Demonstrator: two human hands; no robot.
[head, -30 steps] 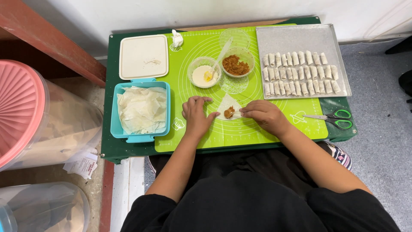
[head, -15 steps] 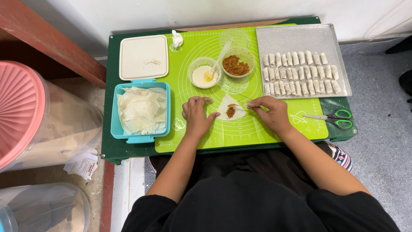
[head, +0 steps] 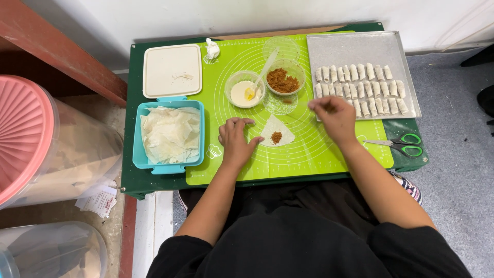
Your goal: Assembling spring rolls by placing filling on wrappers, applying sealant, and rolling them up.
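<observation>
Resting flat with fingers spread on the green silicone mat [head: 309, 154], left hand [head: 235, 141] touches the left edge of a triangular pastry wrapper [head: 277, 132] with brown filling [head: 276, 137], while right hand [head: 334, 117], fingertips pinched together, hovers near the rolls tray [head: 360, 51].

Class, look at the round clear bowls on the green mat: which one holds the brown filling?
The bowl next to the metal tray holds brown crumbly filling. The bowl to its left holds pale cream and a spoon; the one behind looks empty.
</observation>
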